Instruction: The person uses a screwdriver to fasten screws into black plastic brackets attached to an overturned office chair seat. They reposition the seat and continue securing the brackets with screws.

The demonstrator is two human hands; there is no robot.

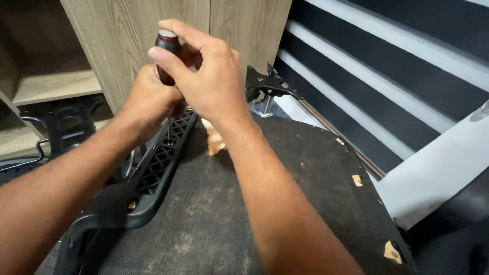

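Both hands hold one upright screwdriver (pixel 167 48) with a dark red and black handle. My right hand (pixel 204 71) wraps the top of the handle. Lower down, my left hand (pixel 147 102) grips the handle and shaft. The thin metal shaft (pixel 168 130) points down into a black latticed plastic armrest bracket (pixel 158 163). That bracket lies along the left edge of an upturned chair seat (pixel 214 214) covered in dusty black fabric. The tip of the screwdriver is hidden among the lattice holes.
A black metal chair mechanism plate (pixel 270 84) sticks up behind the seat. Wooden cabinet panels (pixel 122 30) and an open shelf (pixel 51 86) stand at the back left, with another black metal bracket (pixel 66 125) below. Dark and white striped panels (pixel 387 76) run along the right.
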